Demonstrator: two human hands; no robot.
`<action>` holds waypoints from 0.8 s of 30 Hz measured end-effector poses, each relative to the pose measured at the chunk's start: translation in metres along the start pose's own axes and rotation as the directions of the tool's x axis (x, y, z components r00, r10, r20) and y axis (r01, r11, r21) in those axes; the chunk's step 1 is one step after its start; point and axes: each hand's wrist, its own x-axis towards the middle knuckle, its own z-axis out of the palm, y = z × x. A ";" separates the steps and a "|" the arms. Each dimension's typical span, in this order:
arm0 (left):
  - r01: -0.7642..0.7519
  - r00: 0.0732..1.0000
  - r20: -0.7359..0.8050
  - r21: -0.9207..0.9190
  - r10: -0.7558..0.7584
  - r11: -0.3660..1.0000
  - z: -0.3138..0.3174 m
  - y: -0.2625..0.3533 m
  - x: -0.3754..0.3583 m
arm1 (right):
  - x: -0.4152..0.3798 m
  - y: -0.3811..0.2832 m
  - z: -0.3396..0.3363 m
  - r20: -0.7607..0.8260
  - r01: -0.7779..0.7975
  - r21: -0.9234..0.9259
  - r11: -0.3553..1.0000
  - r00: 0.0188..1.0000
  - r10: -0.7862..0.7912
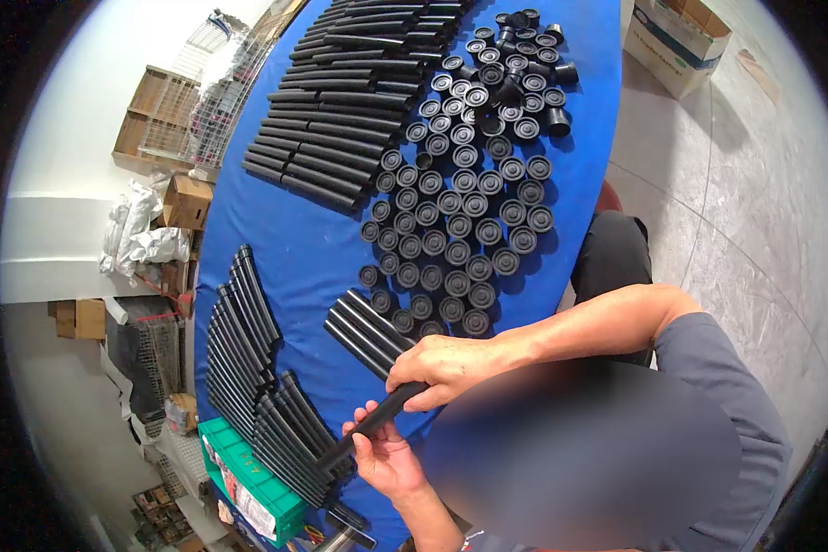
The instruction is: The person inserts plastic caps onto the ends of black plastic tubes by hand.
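Note:
A black tube (387, 410) lies slantwise between my two hands. My right hand (446, 366) is closed over its upper end from above. My left hand (389, 463) comes from below, palm up, its thumb and fingers curled around the tube lower down. Just beyond my right hand, a small bundle of black tubes (363, 333) rests on the blue cloth (322, 248). Past the tube's lower end is a fanned stack of black tubes (281, 437), and another stack of black tubes (239, 340) lies above it.
Many round black caps (458, 226) cover the middle of the table. Rows of black tubes (340, 120) lie at the far end. A green crate (248, 478) stands at the lower left edge, and an open cardboard box (676, 46) is on the floor at the upper right.

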 end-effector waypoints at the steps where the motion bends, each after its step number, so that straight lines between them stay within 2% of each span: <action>1: -0.006 1.000 -0.004 0.005 0.006 1.000 0.000 0.000 -0.001 | 0.000 -0.001 -0.002 0.009 -0.014 0.011 1.000 1.000 0.014; 2: 0.002 1.000 -0.001 0.001 -0.002 1.000 0.000 0.000 -0.001 | 0.000 -0.001 -0.003 0.017 -0.029 0.021 0.999 0.999 0.028; 4: 0.015 1.000 0.009 -0.009 -0.015 1.000 0.000 -0.001 0.000 | 0.000 0.004 -0.001 -0.035 0.053 -0.037 0.998 0.998 -0.054; 7: -0.003 0.996 -0.092 0.066 0.009 0.998 0.011 -0.006 0.000 | -0.001 -0.005 -0.002 -0.067 0.123 -0.168 0.978 0.989 -0.136; 8: 0.040 0.994 -0.097 -0.031 -0.042 0.999 0.008 -0.004 0.002 | -0.002 -0.009 -0.004 -0.065 0.146 -0.208 0.967 0.985 -0.163; 10: 0.029 0.995 -0.092 0.024 -0.027 0.999 -0.001 -0.001 0.002 | -0.002 -0.005 0.000 0.003 0.167 -0.229 0.959 0.985 -0.171; 11: 0.031 0.998 -0.062 0.027 -0.030 0.999 -0.002 0.003 0.001 | 0.000 -0.009 -0.003 -0.018 0.133 -0.181 0.974 0.990 -0.139; 12: 0.043 0.999 -0.028 0.028 -0.042 0.999 -0.001 0.003 0.001 | 0.003 -0.019 -0.010 0.020 -0.037 -0.095 0.995 0.999 0.039; 13: 0.048 0.999 -0.020 0.005 -0.047 0.999 0.002 0.002 0.001 | 0.006 -0.028 -0.019 0.112 -0.230 0.034 0.972 0.968 0.225; 14: 0.048 0.999 -0.010 0.047 -0.047 0.998 0.006 0.002 0.000 | 0.008 -0.032 -0.022 0.225 -0.429 0.130 0.894 0.891 0.395; 16: 0.027 0.998 -0.060 0.080 -0.022 0.996 0.013 0.000 -0.001 | 0.004 -0.019 -0.013 0.110 -0.235 0.056 0.970 0.967 0.228; 17: 0.012 0.999 -0.035 0.079 -0.009 0.997 0.011 -0.001 0.000 | 0.004 -0.015 -0.010 0.050 -0.139 0.008 0.990 0.989 0.138; 20: -0.014 1.000 0.005 0.084 0.014 0.996 0.006 -0.004 0.000 | 0.007 -0.022 -0.012 0.064 -0.205 0.030 0.978 0.977 0.203; 24: -0.032 0.999 0.000 0.111 0.032 0.993 0.007 -0.005 -0.003 | 0.006 -0.020 -0.010 0.058 -0.159 0.000 0.987 0.986 0.158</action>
